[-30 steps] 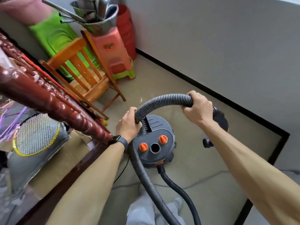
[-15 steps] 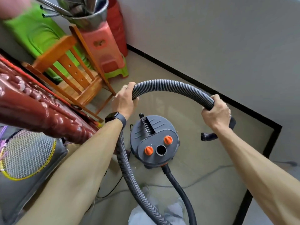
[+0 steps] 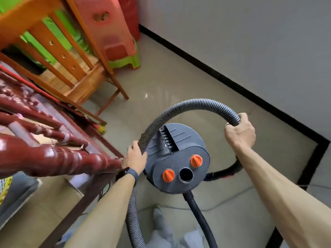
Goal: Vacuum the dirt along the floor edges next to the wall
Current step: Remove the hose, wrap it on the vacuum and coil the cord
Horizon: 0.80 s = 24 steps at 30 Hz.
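Note:
A grey canister vacuum [image 3: 176, 158] with two orange knobs stands on the beige floor in front of me. Its ribbed grey hose [image 3: 193, 104] arcs over the canister. My right hand [image 3: 240, 131] grips the hose at the right end of the arc. My left hand [image 3: 135, 158] holds the hose low at the canister's left side, a dark watch on the wrist. A black tube section [image 3: 223, 173] shows below my right forearm, its tip hidden. The black skirting [image 3: 215, 72] runs along the white wall and turns a corner at the right.
A wooden chair [image 3: 75, 68] and stacked red and green plastic stools [image 3: 114, 38] stand at the far end by the wall. Dark red carved furniture [image 3: 53, 156] crowds the left. A black hose [image 3: 198, 212] and a thin cable trail on the floor near me.
My left hand has dropped along the hose to the canister's left side, and the arc now spans wider to the right. My view has moved closer to the chair and stools.

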{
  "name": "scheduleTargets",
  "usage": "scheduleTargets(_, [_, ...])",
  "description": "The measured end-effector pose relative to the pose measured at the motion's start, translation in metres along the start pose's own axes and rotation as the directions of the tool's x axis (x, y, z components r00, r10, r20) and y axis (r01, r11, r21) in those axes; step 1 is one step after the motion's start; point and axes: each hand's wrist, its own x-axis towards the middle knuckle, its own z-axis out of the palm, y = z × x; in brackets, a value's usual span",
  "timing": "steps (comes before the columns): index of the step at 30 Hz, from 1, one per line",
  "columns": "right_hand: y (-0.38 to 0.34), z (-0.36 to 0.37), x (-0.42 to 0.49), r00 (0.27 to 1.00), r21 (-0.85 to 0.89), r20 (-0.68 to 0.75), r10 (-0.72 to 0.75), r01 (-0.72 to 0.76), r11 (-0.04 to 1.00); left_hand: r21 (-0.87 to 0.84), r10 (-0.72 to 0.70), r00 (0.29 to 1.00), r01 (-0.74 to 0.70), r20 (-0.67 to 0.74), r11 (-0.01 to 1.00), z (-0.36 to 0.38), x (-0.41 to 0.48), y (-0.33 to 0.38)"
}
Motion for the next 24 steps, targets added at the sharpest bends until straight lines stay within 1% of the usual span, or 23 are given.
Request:
scheduleTargets(1, [0.004,0.012,0.003,1.0,-0.02,0.011,-0.015,0.015,1.0,-0.032,-0.007,1.0,0.007,-0.024,0.999,0.004,0.008,-0.005])
scheduleTargets(3, [0.013,0.034,0.01,0.998,-0.065,0.031,-0.061,0.063,0.996,-0.125,-0.019,0.992,0.003,-0.122,0.992,0.002,0.031,-0.007])
scheduleTargets(4, [0.018,0.042,0.015,0.996,-0.094,0.042,-0.083,0.087,0.992,-0.143,-0.022,0.986,-0.002,-0.165,0.99,-0.001,0.046,-0.003])
scheduleTargets(6, [0.03,0.054,0.026,0.989,-0.163,0.075,-0.124,0.134,0.977,-0.097,0.019,0.977,-0.041,-0.211,0.994,-0.008,0.075,0.003])
scheduleTargets(8, [0.043,0.061,0.04,0.983,-0.233,0.102,-0.155,0.175,0.957,-0.062,0.089,0.972,-0.105,-0.216,0.992,-0.008,0.099,0.005])
scheduleTargets(10, [0.058,0.064,0.055,0.979,-0.284,0.119,-0.164,0.192,0.939,-0.094,0.19,0.969,-0.206,-0.155,0.974,-0.003,0.118,0.008])
scheduleTargets(12, [0.072,0.065,0.065,0.978,-0.311,0.138,-0.159,0.195,0.93,-0.118,0.265,0.963,-0.269,-0.049,0.956,0.009,0.131,0.016])
scheduleTargets(14, [0.09,0.069,0.069,0.98,-0.298,0.145,-0.139,0.177,0.938,-0.132,0.266,0.964,-0.26,0.025,0.957,0.024,0.14,0.025])
scheduleTargets(16, [0.111,0.075,0.065,0.985,-0.257,0.138,-0.1,0.133,0.957,-0.163,0.266,0.963,-0.255,0.048,0.953,0.038,0.148,0.038])
scheduleTargets(18, [0.135,0.082,0.057,0.99,-0.229,0.141,-0.021,0.053,0.972,-0.17,0.283,0.957,-0.27,0.056,0.948,0.047,0.156,0.053])
scheduleTargets(21, [0.174,0.093,0.04,0.979,-0.228,0.172,0.108,-0.067,0.971,-0.101,0.3,0.951,-0.291,0.079,0.951,0.059,0.171,0.074])
scheduleTargets(24, [0.208,0.105,0.02,0.966,-0.239,0.195,0.171,-0.123,0.963,-0.001,0.305,0.946,-0.307,0.112,0.952,0.075,0.179,0.088])
